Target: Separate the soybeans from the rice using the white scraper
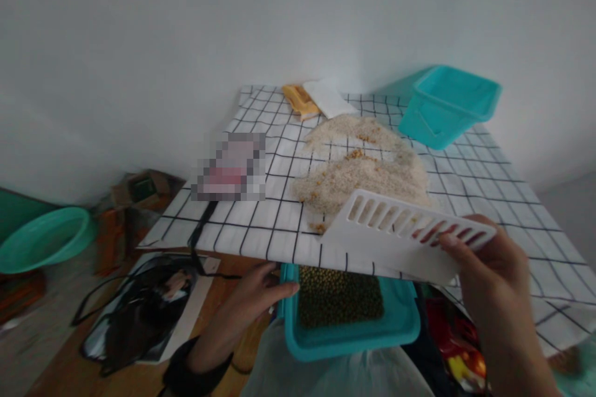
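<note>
My right hand [488, 279] grips a white slotted plastic scraper [400, 229] by its right end; its lower edge rests on the checked tablecloth [261, 223] at the near side of a pile of rice [358, 167] mixed with a few yellow grains. My left hand [251, 304] holds the left rim of a teal tray [354, 338] just below the table's front edge. The tray holds dark green beans [339, 298].
A second teal basket [447, 105] stands at the table's back right. A yellow object [300, 100] and a white sheet [330, 99] lie at the back. A blurred pink item [230, 167] lies left of the rice. A green basin [44, 239] and dark bags [139, 310] are on the floor at the left.
</note>
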`<state>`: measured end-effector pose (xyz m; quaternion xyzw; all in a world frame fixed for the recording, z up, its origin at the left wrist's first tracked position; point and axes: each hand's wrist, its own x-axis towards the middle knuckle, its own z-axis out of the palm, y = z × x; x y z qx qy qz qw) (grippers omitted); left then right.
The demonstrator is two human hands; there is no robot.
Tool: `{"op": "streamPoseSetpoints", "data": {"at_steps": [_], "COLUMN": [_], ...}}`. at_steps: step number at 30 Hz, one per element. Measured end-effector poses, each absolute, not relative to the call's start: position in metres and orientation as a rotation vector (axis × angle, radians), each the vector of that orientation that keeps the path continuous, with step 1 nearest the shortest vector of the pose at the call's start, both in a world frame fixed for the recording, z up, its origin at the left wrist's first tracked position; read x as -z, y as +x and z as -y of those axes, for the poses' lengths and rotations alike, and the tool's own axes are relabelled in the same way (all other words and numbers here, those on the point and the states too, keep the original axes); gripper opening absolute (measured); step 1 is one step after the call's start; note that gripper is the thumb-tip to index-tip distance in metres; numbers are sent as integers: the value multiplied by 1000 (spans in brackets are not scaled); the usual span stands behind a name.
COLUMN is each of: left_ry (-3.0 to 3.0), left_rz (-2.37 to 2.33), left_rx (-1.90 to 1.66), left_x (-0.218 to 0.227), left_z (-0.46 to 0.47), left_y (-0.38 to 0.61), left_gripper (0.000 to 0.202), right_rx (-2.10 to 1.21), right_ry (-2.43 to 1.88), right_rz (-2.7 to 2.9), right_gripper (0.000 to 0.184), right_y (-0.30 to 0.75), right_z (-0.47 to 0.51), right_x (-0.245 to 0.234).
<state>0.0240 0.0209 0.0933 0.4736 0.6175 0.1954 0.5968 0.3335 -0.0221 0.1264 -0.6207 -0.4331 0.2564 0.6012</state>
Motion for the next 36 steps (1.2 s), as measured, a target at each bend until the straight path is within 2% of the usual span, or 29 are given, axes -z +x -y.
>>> {"op": "streamPoseSetpoints", "data": {"at_steps": [12,36], "left_ry": [1099,1043], "left_rz": [-1433,-1446], "left_rx": [-472,-491], "left_x": [-97,-95], "left_z": [-21,-19], "left_y": [25,25], "left_gripper": [22,18], "right_rx": [-419,-449], "right_ry": [-1413,-1341], "right_rz": [945,889], "right_gripper": [21,22], "right_y": [353,351], "right_z": [11,5], "right_x": [-123,-131]}}
